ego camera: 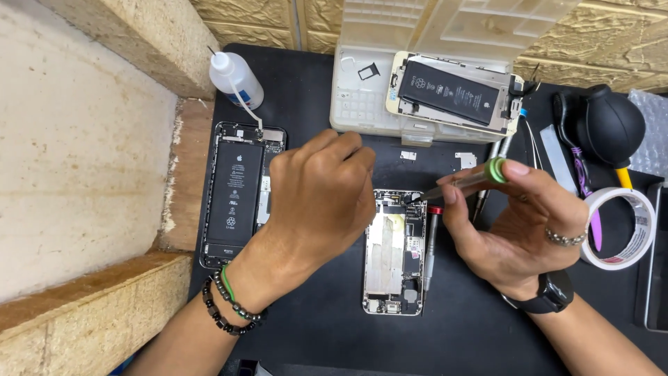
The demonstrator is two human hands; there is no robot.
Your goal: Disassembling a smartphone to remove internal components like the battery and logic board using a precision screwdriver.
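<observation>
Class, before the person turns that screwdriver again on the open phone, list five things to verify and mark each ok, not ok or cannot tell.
1. Right hand grips the green-capped screwdriver: ok.
2. Screwdriver tip meets the open phone at its top edge: ok.
3. Tip seated in a screw head: cannot tell.
4. Left hand steadies the phone: cannot tell, contact hidden.
5. Red-collared screwdriver lies beside the phone, off its board: ok.
</observation>
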